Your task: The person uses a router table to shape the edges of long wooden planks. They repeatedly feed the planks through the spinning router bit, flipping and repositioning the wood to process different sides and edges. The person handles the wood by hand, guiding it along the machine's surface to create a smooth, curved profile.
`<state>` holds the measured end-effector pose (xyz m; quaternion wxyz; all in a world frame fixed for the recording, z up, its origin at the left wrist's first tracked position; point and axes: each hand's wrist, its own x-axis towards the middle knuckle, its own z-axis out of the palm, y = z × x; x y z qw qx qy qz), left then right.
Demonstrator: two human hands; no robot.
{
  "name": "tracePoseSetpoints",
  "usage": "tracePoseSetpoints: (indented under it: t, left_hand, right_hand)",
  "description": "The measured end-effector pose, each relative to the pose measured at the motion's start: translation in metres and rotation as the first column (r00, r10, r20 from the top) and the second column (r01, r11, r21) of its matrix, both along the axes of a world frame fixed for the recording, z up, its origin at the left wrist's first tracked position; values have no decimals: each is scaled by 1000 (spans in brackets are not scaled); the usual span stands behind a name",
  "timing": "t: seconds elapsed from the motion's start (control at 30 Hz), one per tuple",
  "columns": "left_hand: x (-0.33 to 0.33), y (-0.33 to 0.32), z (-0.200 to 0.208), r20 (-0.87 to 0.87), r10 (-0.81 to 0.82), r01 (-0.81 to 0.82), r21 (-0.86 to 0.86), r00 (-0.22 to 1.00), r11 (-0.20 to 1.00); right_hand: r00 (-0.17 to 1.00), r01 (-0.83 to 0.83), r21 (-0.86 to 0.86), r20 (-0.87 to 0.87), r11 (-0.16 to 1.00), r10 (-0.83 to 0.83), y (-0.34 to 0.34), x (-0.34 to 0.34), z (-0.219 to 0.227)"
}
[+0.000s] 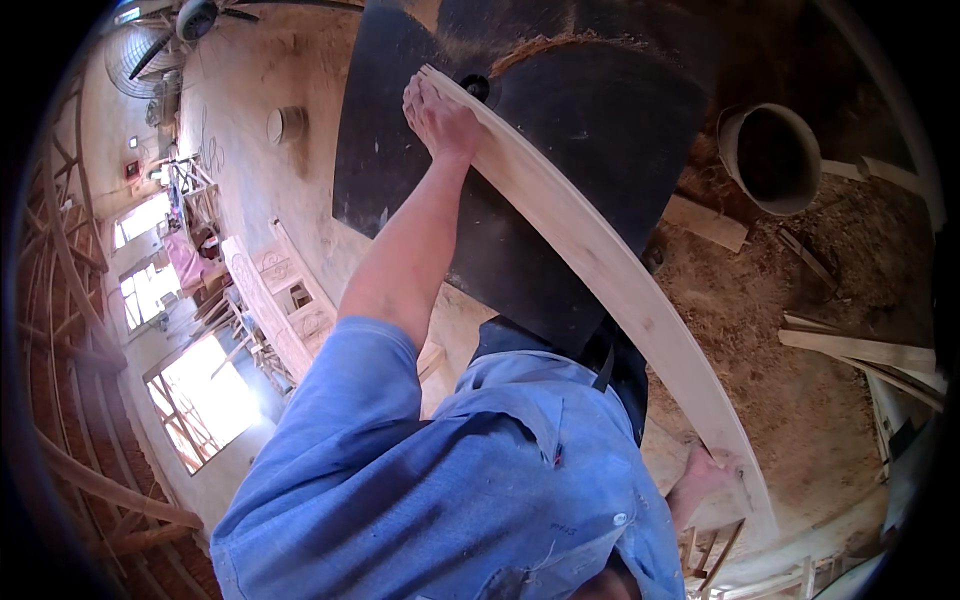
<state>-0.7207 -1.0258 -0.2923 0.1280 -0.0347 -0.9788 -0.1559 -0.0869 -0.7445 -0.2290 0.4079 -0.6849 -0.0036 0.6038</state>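
Note:
A long, pale wooden board [640,310] lies slantwise from the dark machine table [600,120] down past my right side. My left hand [440,118] is closed over the board's far end, its fingers over the edge. Right beside that end, a dark round spindle or cutter [475,88] stands out of the tabletop. My right hand [703,472] grips the board near its other end, which sticks out beyond the table; some of its fingers are hidden by the board.
Sawdust lies on the table's far part and the floor [730,330]. A bucket [770,160] stands to the right, near wood offcuts [860,350]. Carved wooden panels [270,310] are at the left, below a fan [195,20].

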Motion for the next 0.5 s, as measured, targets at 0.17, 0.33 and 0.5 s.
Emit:
tracePoseSetpoints:
  t: [0.17,0.33,0.5]
  left_hand:
    - [-22,-9,-2,17,10,-10,11,1000,1000]
    - [-53,-28,-10,-32,12,-12,-5,999,1000]
    - [-106,-68,-18,-99,5,-12,-70,995,998]
  right_hand:
    - [956,147,29,252,989,-150,55,50,-13]
    - [918,56,7,393,998,-54,54,29,-34]
    - [920,-8,44,391,999,-10,44,-47,-34]
